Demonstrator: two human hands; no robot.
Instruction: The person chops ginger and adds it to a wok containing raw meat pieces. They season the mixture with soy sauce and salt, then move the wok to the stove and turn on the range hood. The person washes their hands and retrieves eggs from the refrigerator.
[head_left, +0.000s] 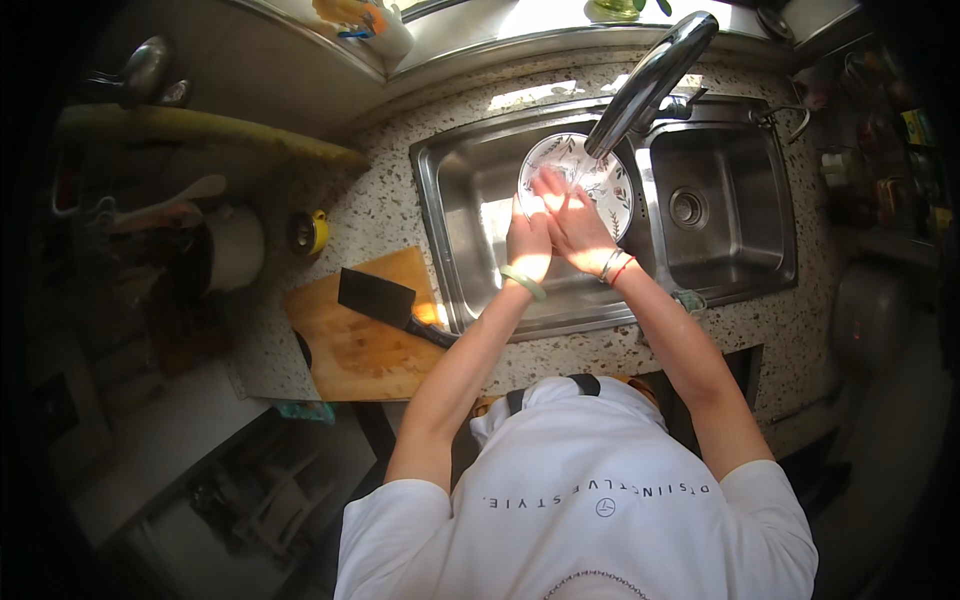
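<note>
A round white plate [604, 178] with a leaf-and-flower pattern is held tilted over the left sink basin [467, 215], below the chrome faucet [650, 85]. Clear water seems to run from the spout onto it. My left hand [528, 242] grips the plate at its near left edge; part of its fingers is hidden. Across the plate's face lies my right hand [576, 226], its fingers stretched out and pressed close to the surface, partly washed out by bright sunlight. A pale green bangle circles my left wrist; thin bands are on my right.
Left of the sink, a black-bladed cleaver [378, 297] rests on a wooden cutting board [365, 355], its handle toward the sink. A yellow tape-like roll [318, 231] lies on the speckled counter [372, 205]. The right basin [735, 225] has a round drain.
</note>
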